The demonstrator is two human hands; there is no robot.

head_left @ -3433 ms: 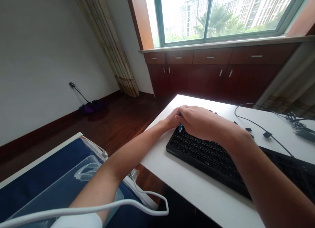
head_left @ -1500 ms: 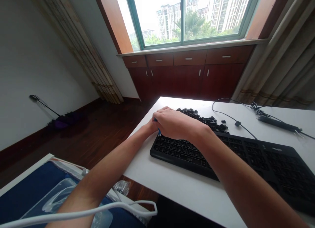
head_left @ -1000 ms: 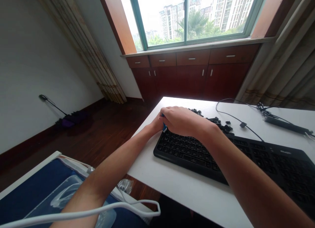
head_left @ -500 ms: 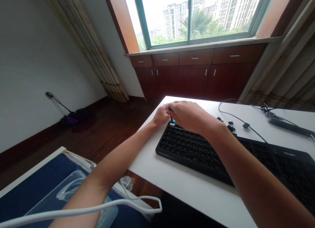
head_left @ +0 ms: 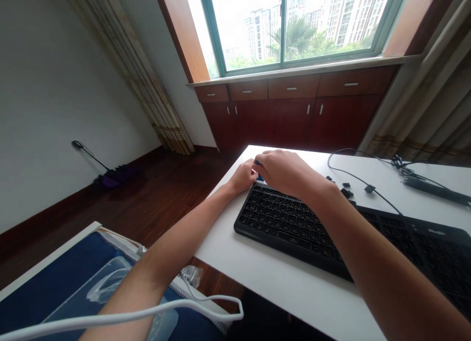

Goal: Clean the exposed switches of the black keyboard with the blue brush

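At the far left, low down, lies a blue case (head_left: 59,267) with clear plastic on top, and a thick white cable (head_left: 121,317) loops over it in front of my left forearm. Beyond it, on the dark wooden floor by the wall, sits a purple thing (head_left: 110,181) with a long black handle leaning up. Next comes a pale curtain (head_left: 156,86), then some crumpled clear plastic (head_left: 192,275) beside the near edge of the white table (head_left: 230,252).

My left hand (head_left: 243,176) is at the table's far left corner, fingers curled in just beside the keyboard's back corner; I cannot tell whether they grip anything. Right against them shows the blue brush (head_left: 259,177), its pale bristles at that same corner. My right hand (head_left: 282,165) has its fingers closed around the brush, the wrist bent over the keys.

The black keyboard (head_left: 290,216) lies slantwise on the table, running from under my right hand off to the right, rows of square sockets showing and my right forearm crossing above it. Behind stand red-brown cabinets (head_left: 294,118) under a green-framed window. Past my right wrist are small loose black pieces (head_left: 346,193), then a thin black cable (head_left: 340,151) with a dark block on it, and a dark bar (head_left: 434,189).
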